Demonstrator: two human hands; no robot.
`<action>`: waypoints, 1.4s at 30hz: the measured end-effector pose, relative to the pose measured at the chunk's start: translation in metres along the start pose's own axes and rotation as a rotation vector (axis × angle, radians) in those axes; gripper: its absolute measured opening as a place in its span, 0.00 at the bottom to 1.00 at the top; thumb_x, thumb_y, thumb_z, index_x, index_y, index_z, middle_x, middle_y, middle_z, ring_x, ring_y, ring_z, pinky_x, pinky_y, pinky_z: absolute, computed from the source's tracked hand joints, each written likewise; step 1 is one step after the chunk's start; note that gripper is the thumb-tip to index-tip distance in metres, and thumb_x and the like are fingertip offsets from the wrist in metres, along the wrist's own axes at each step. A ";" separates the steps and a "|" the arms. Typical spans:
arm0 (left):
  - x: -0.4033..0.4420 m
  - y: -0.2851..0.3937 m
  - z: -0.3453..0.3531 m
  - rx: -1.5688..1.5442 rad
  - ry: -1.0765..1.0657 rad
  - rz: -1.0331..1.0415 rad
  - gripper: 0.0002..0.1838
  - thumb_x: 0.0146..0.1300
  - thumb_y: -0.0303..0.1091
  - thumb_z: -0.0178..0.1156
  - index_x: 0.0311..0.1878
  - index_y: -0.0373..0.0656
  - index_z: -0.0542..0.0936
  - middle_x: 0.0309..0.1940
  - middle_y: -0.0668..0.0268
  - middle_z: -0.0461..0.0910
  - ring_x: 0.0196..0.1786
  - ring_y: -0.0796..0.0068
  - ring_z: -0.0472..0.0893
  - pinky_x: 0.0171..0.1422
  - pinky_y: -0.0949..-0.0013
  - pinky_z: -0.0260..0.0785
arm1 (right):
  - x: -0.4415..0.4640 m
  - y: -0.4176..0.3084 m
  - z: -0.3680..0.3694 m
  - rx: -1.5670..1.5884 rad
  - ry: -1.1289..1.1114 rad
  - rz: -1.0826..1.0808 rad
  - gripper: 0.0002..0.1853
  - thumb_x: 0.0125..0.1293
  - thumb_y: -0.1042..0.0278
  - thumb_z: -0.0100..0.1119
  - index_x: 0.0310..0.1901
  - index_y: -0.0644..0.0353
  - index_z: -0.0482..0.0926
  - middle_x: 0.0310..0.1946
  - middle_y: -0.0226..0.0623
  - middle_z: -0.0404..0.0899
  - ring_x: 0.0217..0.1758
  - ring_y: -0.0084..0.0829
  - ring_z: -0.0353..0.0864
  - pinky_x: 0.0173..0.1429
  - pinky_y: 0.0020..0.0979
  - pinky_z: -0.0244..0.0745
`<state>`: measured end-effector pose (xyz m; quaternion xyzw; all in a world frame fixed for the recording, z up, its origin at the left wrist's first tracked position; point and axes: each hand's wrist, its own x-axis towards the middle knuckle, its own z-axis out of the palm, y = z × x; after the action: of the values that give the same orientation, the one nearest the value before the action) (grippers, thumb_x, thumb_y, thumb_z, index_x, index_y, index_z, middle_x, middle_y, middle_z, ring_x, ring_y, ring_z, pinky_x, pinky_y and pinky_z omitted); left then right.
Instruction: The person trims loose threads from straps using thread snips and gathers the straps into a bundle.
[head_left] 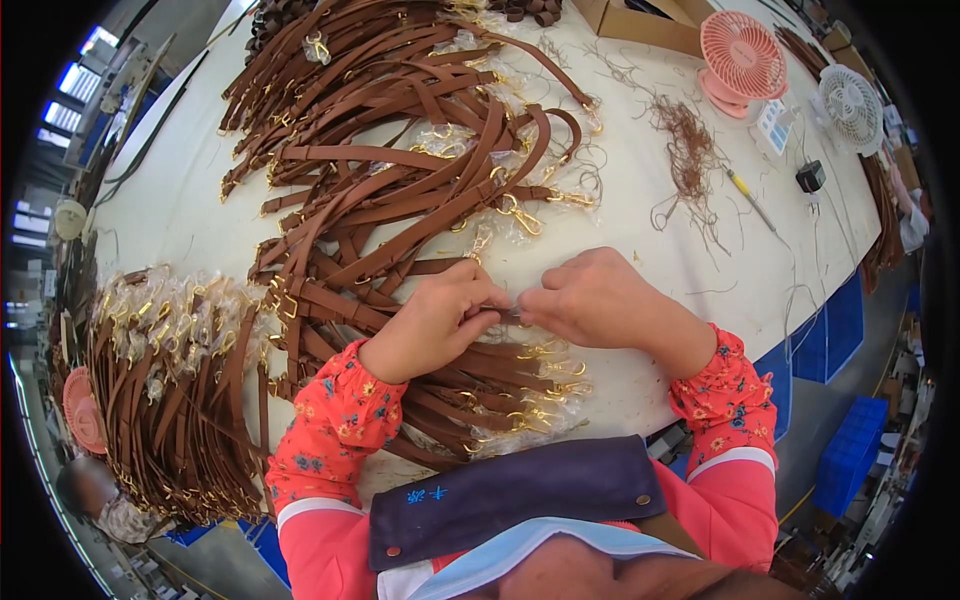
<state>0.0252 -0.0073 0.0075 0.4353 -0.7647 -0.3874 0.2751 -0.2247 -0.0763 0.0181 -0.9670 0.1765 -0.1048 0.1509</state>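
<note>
the left hand (430, 315) is closed in a pinch, thumb against curled forefinger, on a small piece (514, 314) too blurred to name. the right hand (600, 300) meets it from the other side, its fingertips drawn together on the same piece, with no clear gap between them. the piece sits over the white table (630, 225), just above the lower brown straps (490, 370) with their gold clips (540, 410).

to do this well, i'd let the left pinch hold steady and the right fingertips make the small moves, gripping close to the piece's edge. both wrists should stay low and loose, and neighbouring clips should be kept from snagging.

counted left to right: one pink fan (82, 408) at the far left, and one person (128, 520) below it; straps and clips, too many and too overlapped to count; two hands at work; one cardboard box (640, 28); one tangle of brown thread (688, 150); a second pink fan (742, 55); one yellow-handled tool (740, 185); one black cube (810, 177); one white fan (850, 108).
</note>
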 end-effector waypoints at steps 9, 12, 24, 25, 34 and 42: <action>0.000 0.002 0.015 0.163 0.057 0.011 0.05 0.67 0.20 0.63 0.43 0.37 0.78 0.40 0.55 0.78 0.41 0.47 0.82 0.45 0.55 0.75 | 0.002 0.000 0.003 -0.014 0.023 -0.039 0.11 0.68 0.56 0.67 0.34 0.52 0.81 0.21 0.32 0.76 0.25 0.40 0.83 0.30 0.42 0.77; 0.000 0.001 0.016 0.206 0.038 0.010 0.06 0.67 0.20 0.63 0.45 0.38 0.78 0.41 0.55 0.78 0.41 0.47 0.82 0.44 0.54 0.75 | 0.003 -0.001 0.002 -0.024 0.007 -0.048 0.09 0.67 0.58 0.67 0.34 0.52 0.81 0.21 0.32 0.77 0.26 0.40 0.84 0.31 0.42 0.78; 0.001 0.000 0.014 -0.113 0.246 -0.287 0.08 0.70 0.25 0.62 0.49 0.40 0.77 0.41 0.53 0.81 0.44 0.46 0.82 0.47 0.51 0.75 | 0.001 -0.001 0.002 0.005 -0.022 0.039 0.09 0.69 0.57 0.66 0.38 0.52 0.81 0.22 0.32 0.78 0.28 0.40 0.85 0.33 0.42 0.78; 0.001 0.002 0.010 -0.009 0.220 -0.203 0.08 0.70 0.25 0.63 0.49 0.40 0.77 0.41 0.53 0.82 0.43 0.46 0.82 0.46 0.51 0.75 | 0.000 0.000 0.002 0.032 0.008 0.080 0.10 0.69 0.55 0.66 0.40 0.51 0.82 0.23 0.33 0.79 0.28 0.41 0.85 0.34 0.42 0.78; -0.005 0.019 -0.031 0.068 -0.480 -0.157 0.08 0.66 0.28 0.70 0.46 0.40 0.84 0.33 0.58 0.85 0.33 0.59 0.85 0.37 0.61 0.75 | -0.005 -0.003 0.004 0.433 -0.284 -0.010 0.12 0.64 0.55 0.70 0.48 0.45 0.86 0.27 0.36 0.84 0.31 0.46 0.85 0.36 0.44 0.77; -0.006 0.015 -0.030 0.685 0.178 -0.110 0.15 0.61 0.26 0.70 0.51 0.44 0.83 0.41 0.60 0.85 0.45 0.52 0.85 0.51 0.54 0.76 | -0.002 -0.011 0.002 0.421 -0.347 -0.061 0.09 0.61 0.64 0.66 0.43 0.48 0.87 0.24 0.39 0.82 0.31 0.48 0.84 0.35 0.47 0.76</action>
<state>0.0438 -0.0080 0.0364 0.5748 -0.7986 -0.0836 0.1574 -0.2232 -0.0655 0.0197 -0.9227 0.0930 0.0237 0.3733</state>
